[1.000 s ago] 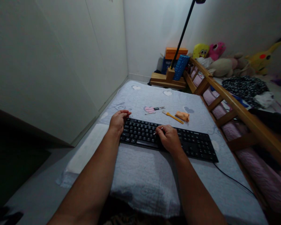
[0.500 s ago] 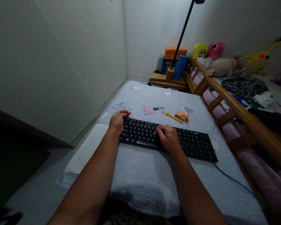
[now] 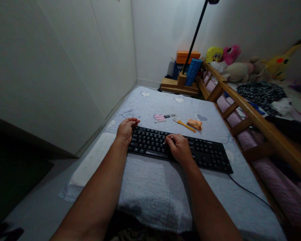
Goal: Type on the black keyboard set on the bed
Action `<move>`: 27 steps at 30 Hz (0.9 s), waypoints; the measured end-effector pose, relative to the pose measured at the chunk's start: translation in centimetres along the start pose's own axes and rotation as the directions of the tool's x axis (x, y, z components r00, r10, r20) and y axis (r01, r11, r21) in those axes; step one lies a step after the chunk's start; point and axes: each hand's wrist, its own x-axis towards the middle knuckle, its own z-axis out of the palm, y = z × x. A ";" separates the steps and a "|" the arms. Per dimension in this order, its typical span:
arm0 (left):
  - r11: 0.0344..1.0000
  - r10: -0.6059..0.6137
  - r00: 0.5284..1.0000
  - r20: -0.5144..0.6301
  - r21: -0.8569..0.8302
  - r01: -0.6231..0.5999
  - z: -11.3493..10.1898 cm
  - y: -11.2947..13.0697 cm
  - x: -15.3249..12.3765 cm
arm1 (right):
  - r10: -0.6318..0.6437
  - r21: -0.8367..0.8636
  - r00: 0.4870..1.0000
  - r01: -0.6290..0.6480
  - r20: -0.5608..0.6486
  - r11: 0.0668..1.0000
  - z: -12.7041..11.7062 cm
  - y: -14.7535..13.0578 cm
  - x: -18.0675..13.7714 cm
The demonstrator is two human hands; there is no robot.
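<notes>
A black keyboard point(image 3: 150, 142) lies on the pale blue quilted cover. My left hand point(image 3: 126, 130) is at its left end, with curled fingers closed around the back corner. Over the middle keys is my right hand point(image 3: 179, 147), its fingers pinched on a thin white stick that looks like a cotton swab point(image 3: 165, 143); the lower tip points down at the keys. Behind the keyboard lie another cotton swab point(image 3: 160, 121), a slim metal tool with a black grip point(image 3: 167, 116), a yellow-handled brush point(image 3: 184, 125) and a crumpled orange cloth point(image 3: 195, 124).
The keyboard's cable point(image 3: 251, 191) runs off to the right. A wooden bed rail point(image 3: 256, 117) borders the right side, with plush toys point(image 3: 238, 70) beyond it. A white cabinet point(image 3: 72, 77) stands on the left. A lamp on a wooden base point(image 3: 180, 85) is at the back.
My right hand has shifted very slightly to the left with the swab. My left hand stays at the keyboard's corner.
</notes>
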 end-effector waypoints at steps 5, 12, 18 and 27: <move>1.000 0.008 1.000 0.003 0.011 -0.008 0.0 -0.1 0.1 | -0.002 0.010 1.000 0.002 -0.008 1.000 0.0 -0.1 0.0; 1.000 0.004 1.000 -0.006 -0.005 -0.004 0.0 0.0 0.0 | -0.003 -0.001 1.000 0.003 -0.004 1.000 0.0 -0.1 0.0; 1.000 -0.004 1.000 0.001 -0.002 0.004 0.1 0.2 -0.2 | -0.012 0.009 1.000 0.012 -0.012 1.000 0.1 -0.1 0.1; 1.000 -0.008 1.000 0.003 0.004 0.008 0.0 0.1 -0.1 | -0.012 0.021 1.000 0.013 -0.019 1.000 0.1 0.0 0.1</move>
